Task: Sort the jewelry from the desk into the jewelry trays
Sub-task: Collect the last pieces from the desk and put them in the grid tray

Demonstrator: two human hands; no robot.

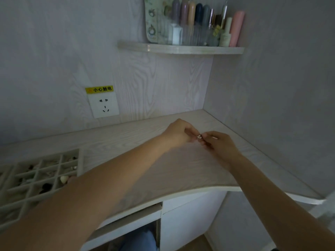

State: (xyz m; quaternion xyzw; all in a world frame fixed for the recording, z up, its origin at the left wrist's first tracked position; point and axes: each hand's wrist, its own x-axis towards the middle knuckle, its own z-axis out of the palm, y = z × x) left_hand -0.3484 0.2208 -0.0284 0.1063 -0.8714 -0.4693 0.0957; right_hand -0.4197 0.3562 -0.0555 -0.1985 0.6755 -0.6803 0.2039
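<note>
At the left edge of the desk [137,142] sits the jewelry tray [39,180], a pale grid of small compartments, several already holding little pieces too dim to name. On the wall behind the back edge is a socket [104,105] under a yellow warning label [99,89]. Further right, above the desk's middle and toward its back right corner, the two hands meet fingertip to fingertip around one small pale piece of jewelry [199,136]. The left hand [178,133] has its fingers curled in and pinches the piece from its side; the right hand [220,144] pinches it from the other side (which of the two bears most of the hold I cannot tell). Above the right end, a corner shelf [181,48] carries a row of bottles [199,24]. The piece sits well apart from the tray, so it probably has the whole width of the desk to cross. The main risk, as I judge it, is a slip as one hand lets go: something so tiny could drop, bounce off the curved front edge and vanish under the desk. The dim light would make it hard to find, or to match to the right compartment.
</note>
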